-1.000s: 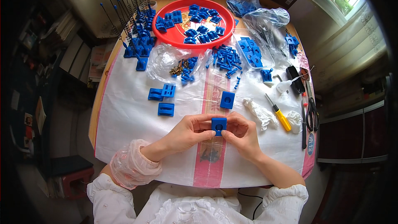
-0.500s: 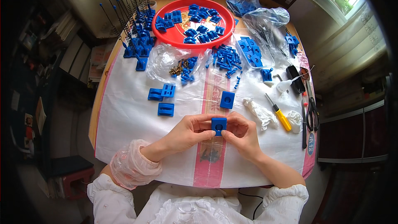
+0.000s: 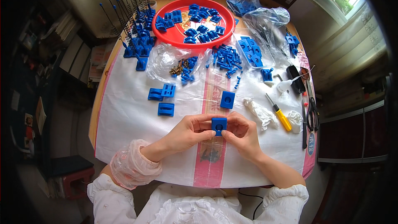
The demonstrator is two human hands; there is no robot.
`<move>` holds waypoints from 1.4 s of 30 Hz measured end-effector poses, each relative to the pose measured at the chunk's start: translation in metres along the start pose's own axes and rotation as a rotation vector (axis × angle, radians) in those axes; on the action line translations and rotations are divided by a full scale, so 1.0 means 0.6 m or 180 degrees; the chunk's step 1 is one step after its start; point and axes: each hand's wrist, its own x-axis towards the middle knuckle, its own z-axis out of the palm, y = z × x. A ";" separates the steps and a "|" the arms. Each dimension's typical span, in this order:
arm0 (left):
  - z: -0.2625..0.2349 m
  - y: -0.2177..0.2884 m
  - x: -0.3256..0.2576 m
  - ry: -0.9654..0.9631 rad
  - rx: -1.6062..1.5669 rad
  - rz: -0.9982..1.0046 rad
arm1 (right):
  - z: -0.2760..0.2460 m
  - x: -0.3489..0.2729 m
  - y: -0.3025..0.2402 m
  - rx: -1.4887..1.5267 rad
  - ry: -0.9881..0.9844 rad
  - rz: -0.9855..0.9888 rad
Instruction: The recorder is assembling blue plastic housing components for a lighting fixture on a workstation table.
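Note:
Between both hands, over the near middle of the table, a blue square plastic block (image 3: 219, 123) with a round hole faces up at me. My left hand (image 3: 191, 130) pinches its left side, thumb at the lower corner. The right side is gripped by my right hand (image 3: 241, 134), its thumb at the lower right corner and fingers curled behind. Just beyond lies a similar blue square piece (image 3: 227, 99), flat and apart from the hands. Blue arched pieces (image 3: 166, 109) rest to the left of it. What sits behind the held block is hidden by it.
A red round tray (image 3: 163, 36) of blue parts stands at the back. Blue bolts (image 3: 226, 58), a clear box (image 3: 269, 61) and plastic bags lie before and beside it. Spring-topped blue pieces (image 3: 139, 52) crowd the back left. A yellow screwdriver (image 3: 283, 120), crumpled tissue (image 3: 262, 114) and scissors (image 3: 313, 114) lie right.

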 end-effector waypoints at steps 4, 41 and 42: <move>-0.001 -0.001 0.000 -0.0003 0.0020 0.0006 | 0.000 0.000 0.000 0.0008 0.0002 0.0042; -0.001 -0.001 -0.001 -0.0015 0.0076 -0.0002 | 0.000 0.000 0.000 0.0011 -0.0012 -0.0032; -0.001 0.000 -0.001 -0.0012 0.0067 -0.0006 | 0.000 0.001 0.001 0.0003 -0.0011 -0.0038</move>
